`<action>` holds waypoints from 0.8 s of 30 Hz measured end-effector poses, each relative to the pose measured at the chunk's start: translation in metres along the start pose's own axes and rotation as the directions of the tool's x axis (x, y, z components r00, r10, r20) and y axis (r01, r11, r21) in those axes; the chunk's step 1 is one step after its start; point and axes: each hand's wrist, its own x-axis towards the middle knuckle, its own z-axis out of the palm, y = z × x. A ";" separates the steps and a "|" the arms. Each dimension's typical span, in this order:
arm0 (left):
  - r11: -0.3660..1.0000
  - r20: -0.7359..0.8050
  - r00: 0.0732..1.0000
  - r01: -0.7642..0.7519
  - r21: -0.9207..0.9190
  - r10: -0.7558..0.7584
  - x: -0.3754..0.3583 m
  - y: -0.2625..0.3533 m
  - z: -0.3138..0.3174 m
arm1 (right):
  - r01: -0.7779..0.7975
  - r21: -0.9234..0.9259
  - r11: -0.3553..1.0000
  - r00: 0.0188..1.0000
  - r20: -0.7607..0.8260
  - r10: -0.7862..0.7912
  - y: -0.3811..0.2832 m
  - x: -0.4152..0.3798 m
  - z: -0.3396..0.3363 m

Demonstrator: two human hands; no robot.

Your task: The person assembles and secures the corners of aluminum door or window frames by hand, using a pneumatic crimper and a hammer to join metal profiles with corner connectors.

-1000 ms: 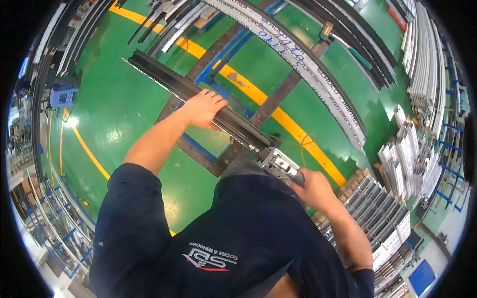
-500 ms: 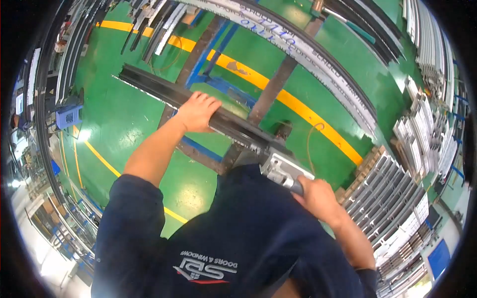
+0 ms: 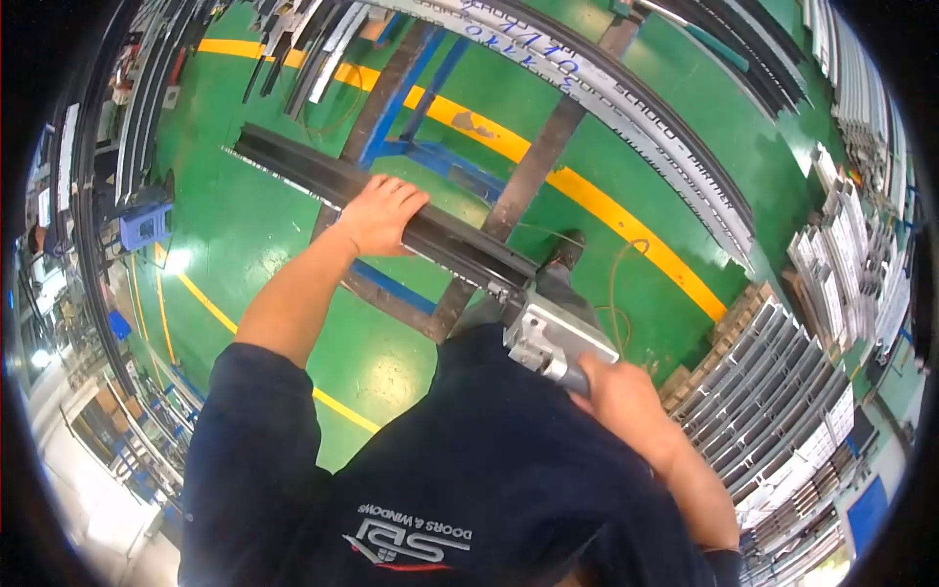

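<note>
A long dark metal profile (image 3: 293,168) lies slanting across the dark bars of a blue-framed stand. My left hand (image 3: 384,212) is wrapped over the middle of this profile. At the profile's right end, close to my body, sits a silver metal tool (image 3: 556,336). My right hand (image 3: 614,393) is closed round the tool's grey handle, and its fingertips are partly hidden. The tool's front end touches the end of the profile or lies right beside it.
Long curved profiles with printed film (image 3: 626,103) lie across the stand (image 3: 536,176) ahead. Stacked profiles on a pallet (image 3: 763,401) stand at right, more bundles (image 3: 841,254) behind. A purple-blue box (image 3: 145,227) is at left. A thin hose (image 3: 616,269) lies on the green floor.
The view has shifted slightly. My right hand and the tool have moved slightly down, and a shoe and trouser leg show more beyond the tool. My left hand keeps its hold on the profile.
</note>
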 end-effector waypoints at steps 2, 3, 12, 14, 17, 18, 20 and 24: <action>1.000 0.051 0.999 0.002 -0.028 0.000 -0.003 0.006 0.001 | 0.016 0.089 0.996 0.999 0.049 -0.020 0.009 0.000 0.001; 1.000 0.028 1.000 0.004 -0.016 -0.003 0.003 0.002 -0.001 | 0.023 0.071 0.997 0.999 0.031 -0.025 0.012 0.006 -0.007; 0.998 0.038 0.998 0.050 -0.036 -0.049 -0.004 0.009 0.003 | -0.001 -0.015 1.000 1.000 -0.018 0.001 0.003 -0.009 0.015; 0.999 0.074 0.996 0.053 -0.013 -0.051 -0.001 0.010 0.000 | 0.037 0.010 0.999 0.999 -0.021 -0.037 0.013 -0.002 0.003; 0.999 0.025 0.999 0.037 -0.002 -0.037 -0.002 0.007 0.005 | 0.007 -0.001 1.000 1.000 0.007 -0.007 0.004 -0.002 -0.007; 0.999 0.038 0.998 0.043 -0.010 -0.042 -0.006 0.010 0.007 | -0.010 -0.022 1.000 0.999 0.038 0.011 -0.001 -0.006 -0.003; 1.000 0.040 0.999 0.016 0.023 -0.017 -0.004 0.008 0.002 | 0.003 -0.007 1.000 0.999 0.045 -0.003 0.000 -0.009 0.002; 1.000 0.084 0.996 -0.007 0.022 0.006 -0.003 0.012 0.002 | -0.002 0.076 0.997 0.997 0.075 -0.004 0.007 -0.012 0.007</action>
